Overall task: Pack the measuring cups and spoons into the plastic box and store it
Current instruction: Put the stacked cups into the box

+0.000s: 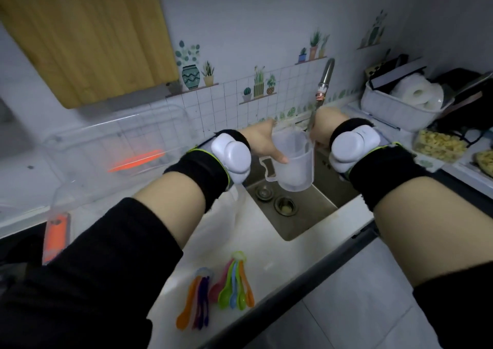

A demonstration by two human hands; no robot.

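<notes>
Box point(114, 145) of clear plastic sits open on the counter at far left. Over the sink point(306, 215), the left hand point(262, 145) grips the measuring cup point(293, 161); the right hand point(324, 132), behind its rim, cannot be read. Spoons point(232, 284) lie nearer.

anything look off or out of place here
Nothing spilled or broken. The only loose ends: two bunches of measuring spoons lie near the counter's front edge, outside the plastic box, and the left hand holds the measuring cup over the sink.
</notes>
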